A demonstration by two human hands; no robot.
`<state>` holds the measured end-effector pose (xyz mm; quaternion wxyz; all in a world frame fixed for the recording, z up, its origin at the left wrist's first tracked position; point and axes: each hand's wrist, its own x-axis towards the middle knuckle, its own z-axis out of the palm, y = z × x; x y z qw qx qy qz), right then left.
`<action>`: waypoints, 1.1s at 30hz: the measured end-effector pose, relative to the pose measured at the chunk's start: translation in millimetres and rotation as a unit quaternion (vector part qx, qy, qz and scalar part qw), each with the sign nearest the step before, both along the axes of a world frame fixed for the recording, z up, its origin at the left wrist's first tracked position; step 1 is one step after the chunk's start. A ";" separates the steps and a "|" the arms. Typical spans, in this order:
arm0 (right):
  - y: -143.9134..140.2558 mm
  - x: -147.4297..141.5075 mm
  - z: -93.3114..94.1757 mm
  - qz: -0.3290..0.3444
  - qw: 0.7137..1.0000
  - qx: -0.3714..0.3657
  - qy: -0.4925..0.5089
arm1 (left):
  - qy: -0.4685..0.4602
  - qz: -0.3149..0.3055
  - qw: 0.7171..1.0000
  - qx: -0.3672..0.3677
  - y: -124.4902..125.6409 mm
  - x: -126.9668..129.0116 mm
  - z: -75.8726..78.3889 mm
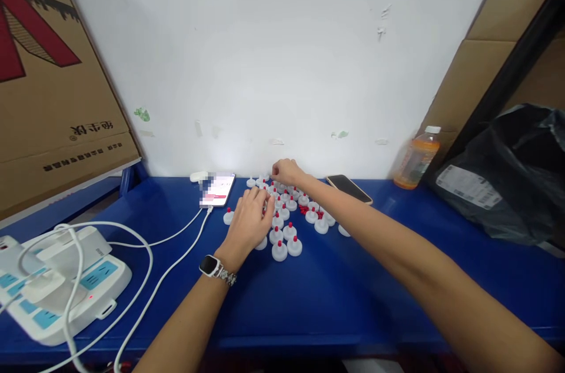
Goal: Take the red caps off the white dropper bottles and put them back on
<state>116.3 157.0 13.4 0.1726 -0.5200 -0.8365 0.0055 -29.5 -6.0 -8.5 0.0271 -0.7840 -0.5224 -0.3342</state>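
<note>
On the blue table stands a group of white nozzle caps [279, 252], most with small red tips pointing up. My left hand [251, 215], with a watch [210, 266] on its wrist, is at the group's left side. Its thumb and fingers are curled round a red-tipped cap, mostly hidden by the fingers. My right hand [286, 172] reaches to the back of the group. Its fingers are pinched together, and what they hold, if anything, is hidden. Near it, at the back, a white cap [251, 182] shows no red tip. Loose red tips [303, 209] lie in a small heap among the caps.
A lit phone [219, 189] on a cable lies left of the caps, a dark phone [349, 188] behind my right forearm. A power strip [106, 285] with looping white cables fills the left. To the right are an orange drink bottle [417, 158] and a black plastic bag [507, 173]. Cardboard [57, 102] leans at left.
</note>
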 end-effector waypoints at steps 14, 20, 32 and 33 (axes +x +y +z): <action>17.3 -42.3 1.7 -0.026 0.999 0.014 -0.018 | -0.063 -0.026 0.997 -0.018 9.2 2.7 -4.3; -28.7 -9.8 12.3 -0.037 0.992 0.051 0.107 | -0.141 -0.024 0.990 0.014 4.3 6.9 -0.4; -141.0 64.8 -19.8 0.059 0.912 -0.024 0.405 | -0.216 -0.141 0.963 -0.076 -5.1 25.7 3.5; -141.8 67.3 -21.0 0.037 0.946 0.021 0.322 | -0.203 -0.137 0.967 -0.067 -5.2 25.4 3.3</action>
